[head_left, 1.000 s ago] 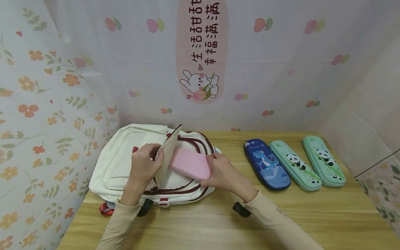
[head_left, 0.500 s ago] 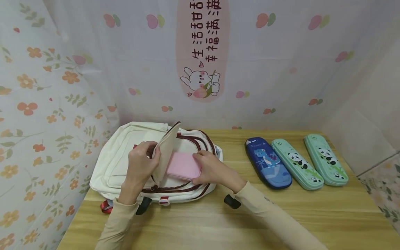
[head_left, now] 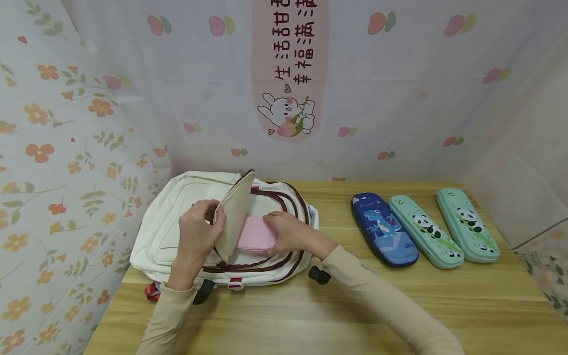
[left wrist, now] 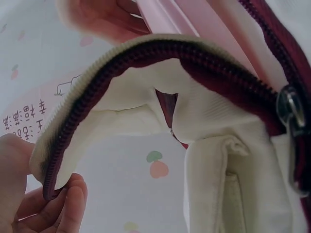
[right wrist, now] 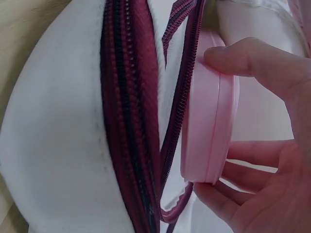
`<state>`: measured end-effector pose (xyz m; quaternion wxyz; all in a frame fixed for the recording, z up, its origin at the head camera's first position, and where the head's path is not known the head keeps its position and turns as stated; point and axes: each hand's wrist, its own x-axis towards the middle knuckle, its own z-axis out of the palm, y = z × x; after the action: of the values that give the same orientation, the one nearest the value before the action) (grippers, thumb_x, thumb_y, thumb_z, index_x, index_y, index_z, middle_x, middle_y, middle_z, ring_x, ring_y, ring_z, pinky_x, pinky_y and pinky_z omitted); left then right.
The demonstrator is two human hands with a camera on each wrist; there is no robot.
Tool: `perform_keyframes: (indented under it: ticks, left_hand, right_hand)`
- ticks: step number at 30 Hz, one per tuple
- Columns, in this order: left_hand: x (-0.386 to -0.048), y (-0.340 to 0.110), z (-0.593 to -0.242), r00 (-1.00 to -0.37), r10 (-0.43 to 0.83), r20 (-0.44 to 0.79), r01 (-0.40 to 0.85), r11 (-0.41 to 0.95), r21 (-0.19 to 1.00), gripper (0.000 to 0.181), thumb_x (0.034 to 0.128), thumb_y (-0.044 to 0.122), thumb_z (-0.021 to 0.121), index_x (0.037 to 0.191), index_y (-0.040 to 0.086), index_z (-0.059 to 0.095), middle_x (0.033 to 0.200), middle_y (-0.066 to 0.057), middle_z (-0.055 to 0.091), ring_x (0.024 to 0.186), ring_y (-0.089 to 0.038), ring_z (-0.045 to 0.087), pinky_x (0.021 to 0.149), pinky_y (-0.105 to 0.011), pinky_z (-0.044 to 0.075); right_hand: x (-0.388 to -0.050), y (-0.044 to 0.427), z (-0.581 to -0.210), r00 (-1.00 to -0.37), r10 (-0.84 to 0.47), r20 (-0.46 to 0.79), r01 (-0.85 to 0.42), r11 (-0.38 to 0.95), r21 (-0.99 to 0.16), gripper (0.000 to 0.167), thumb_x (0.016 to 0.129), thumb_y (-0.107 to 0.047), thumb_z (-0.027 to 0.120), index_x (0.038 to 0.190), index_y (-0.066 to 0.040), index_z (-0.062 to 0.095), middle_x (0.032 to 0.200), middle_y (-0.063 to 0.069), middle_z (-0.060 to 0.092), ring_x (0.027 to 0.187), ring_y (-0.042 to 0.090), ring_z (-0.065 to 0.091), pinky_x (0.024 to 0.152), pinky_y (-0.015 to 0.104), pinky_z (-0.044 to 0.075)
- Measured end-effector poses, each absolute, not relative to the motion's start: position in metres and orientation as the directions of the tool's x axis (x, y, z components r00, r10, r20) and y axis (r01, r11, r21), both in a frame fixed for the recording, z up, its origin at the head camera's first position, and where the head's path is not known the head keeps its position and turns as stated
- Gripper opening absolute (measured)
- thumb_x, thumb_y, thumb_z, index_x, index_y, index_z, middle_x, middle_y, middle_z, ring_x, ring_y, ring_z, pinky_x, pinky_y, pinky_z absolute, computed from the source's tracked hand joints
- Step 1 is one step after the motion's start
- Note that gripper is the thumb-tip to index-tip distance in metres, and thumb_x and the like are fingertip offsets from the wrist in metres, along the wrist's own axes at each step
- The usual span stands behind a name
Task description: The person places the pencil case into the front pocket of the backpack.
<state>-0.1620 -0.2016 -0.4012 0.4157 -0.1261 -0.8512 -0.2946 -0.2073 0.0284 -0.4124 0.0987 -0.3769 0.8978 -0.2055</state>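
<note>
A cream backpack (head_left: 164,222) with dark red zips lies on the table at the left. My left hand (head_left: 198,228) pinches the zipped edge of its front pocket flap (head_left: 237,204) and holds the flap up. In the left wrist view the fingers (left wrist: 73,206) grip that zip edge. My right hand (head_left: 293,234) holds a pink case (head_left: 254,235) partly inside the pocket; its left end is hidden behind the flap. In the right wrist view the thumb lies on one side of the pink case (right wrist: 209,116) and the fingers on the other.
To the right lie a dark blue dinosaur pencil case (head_left: 385,229) and two mint panda pencil cases, one in the middle (head_left: 426,231) and one at the far right (head_left: 468,224). A patterned curtain (head_left: 204,98) hangs behind the wooden table (head_left: 284,320).
My right hand has moved left, pushing the pink case deeper behind the flap, so less of it shows. My left hand keeps holding the flap and has shifted slightly.
</note>
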Motion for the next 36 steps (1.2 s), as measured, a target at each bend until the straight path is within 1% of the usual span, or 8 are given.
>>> perform_keyframes:
  ticks: [6, 13, 20, 22, 25, 28, 32, 36]
  left_hand:
    - [-0.164, -0.200, -0.405, -0.630, -0.035, 0.776, 0.459, 0.789, 0.408, 0.008, 0.0836, 0.000, 0.065, 0.086, -0.005, 0.070, 0.068, -0.013, 0.065, 0.054, -0.022, 0.062, 0.054, -0.040, 0.051]
    - [-0.165, -0.198, -0.405, -0.633, -0.029, 0.774, 0.465, 0.785, 0.410, 0.008, 0.0842, 0.001, 0.065, 0.087, -0.005, 0.070, 0.068, -0.013, 0.065, 0.054, -0.023, 0.062, 0.054, -0.042, 0.051]
    - [-0.165, -0.197, -0.405, -0.647, -0.026, 0.762, 0.454, 0.790, 0.412, 0.006, 0.0846, 0.000, 0.068, 0.088, -0.005, 0.070, 0.070, -0.014, 0.066, 0.055, -0.023, 0.063, 0.054, -0.041, 0.052]
    - [-0.164, -0.197, -0.406, -0.649, -0.027, 0.760, 0.449, 0.794, 0.411, 0.006, 0.0845, 0.000, 0.069, 0.087, -0.005, 0.070, 0.070, -0.014, 0.066, 0.055, -0.023, 0.063, 0.054, -0.040, 0.052]
    - [-0.162, -0.198, -0.406, -0.645, -0.029, 0.764, 0.447, 0.796, 0.407, 0.005, 0.0836, 0.000, 0.069, 0.086, -0.005, 0.070, 0.069, -0.014, 0.065, 0.055, -0.022, 0.063, 0.054, -0.039, 0.051]
    - [-0.162, -0.198, -0.407, -0.641, -0.025, 0.767, 0.451, 0.797, 0.402, 0.005, 0.0834, -0.001, 0.069, 0.086, -0.005, 0.069, 0.069, -0.014, 0.065, 0.055, -0.022, 0.062, 0.053, -0.038, 0.051]
    - [-0.162, -0.198, -0.407, -0.643, -0.022, 0.766, 0.454, 0.794, 0.405, 0.005, 0.0827, -0.001, 0.070, 0.087, -0.005, 0.069, 0.069, -0.013, 0.065, 0.055, -0.021, 0.062, 0.053, -0.037, 0.051]
    - [-0.161, -0.197, -0.408, -0.649, -0.029, 0.761, 0.452, 0.789, 0.416, 0.006, 0.0820, -0.001, 0.070, 0.086, -0.005, 0.069, 0.069, -0.013, 0.065, 0.055, -0.021, 0.062, 0.053, -0.036, 0.051]
  right_hand:
    - [-0.215, 0.023, -0.421, -0.661, -0.749, -0.057, -0.649, 0.608, -0.457, 0.079, 0.073, -0.030, 0.088, 0.137, 0.002, 0.056, 0.138, 0.019, 0.060, 0.124, 0.031, 0.059, 0.106, 0.040, 0.048]
    - [-0.216, 0.022, -0.428, -0.655, -0.749, -0.102, -0.638, 0.620, -0.457, 0.078, 0.075, -0.028, 0.085, 0.140, 0.002, 0.054, 0.139, 0.018, 0.059, 0.127, 0.032, 0.057, 0.108, 0.041, 0.046]
    - [-0.209, 0.027, -0.426, -0.642, -0.758, -0.120, -0.653, 0.621, -0.433, 0.077, 0.082, -0.033, 0.081, 0.143, 0.003, 0.049, 0.143, 0.021, 0.055, 0.130, 0.032, 0.055, 0.110, 0.042, 0.045]
    - [-0.206, 0.029, -0.424, -0.635, -0.765, -0.106, -0.665, 0.611, -0.430, 0.072, 0.084, -0.034, 0.079, 0.139, 0.003, 0.052, 0.142, 0.022, 0.055, 0.129, 0.032, 0.056, 0.110, 0.043, 0.045]
    - [-0.202, 0.035, -0.422, -0.620, -0.783, -0.049, -0.693, 0.575, -0.434, 0.059, 0.086, -0.032, 0.078, 0.128, 0.004, 0.059, 0.133, 0.021, 0.061, 0.124, 0.032, 0.059, 0.107, 0.044, 0.047]
    - [-0.197, 0.045, -0.419, -0.634, -0.773, -0.014, -0.691, 0.575, -0.438, 0.055, 0.087, -0.029, 0.077, 0.126, 0.006, 0.059, 0.133, 0.022, 0.061, 0.125, 0.033, 0.059, 0.108, 0.044, 0.047]
    - [-0.188, 0.061, -0.415, -0.688, -0.725, -0.016, -0.640, 0.617, -0.458, 0.068, 0.091, -0.028, 0.073, 0.141, 0.011, 0.049, 0.148, 0.027, 0.050, 0.140, 0.039, 0.047, 0.116, 0.048, 0.039]
    - [-0.180, 0.079, -0.411, -0.724, -0.689, 0.039, -0.626, 0.631, -0.458, 0.070, 0.092, -0.027, 0.072, 0.144, 0.013, 0.045, 0.149, 0.030, 0.047, 0.141, 0.042, 0.045, 0.115, 0.052, 0.039]
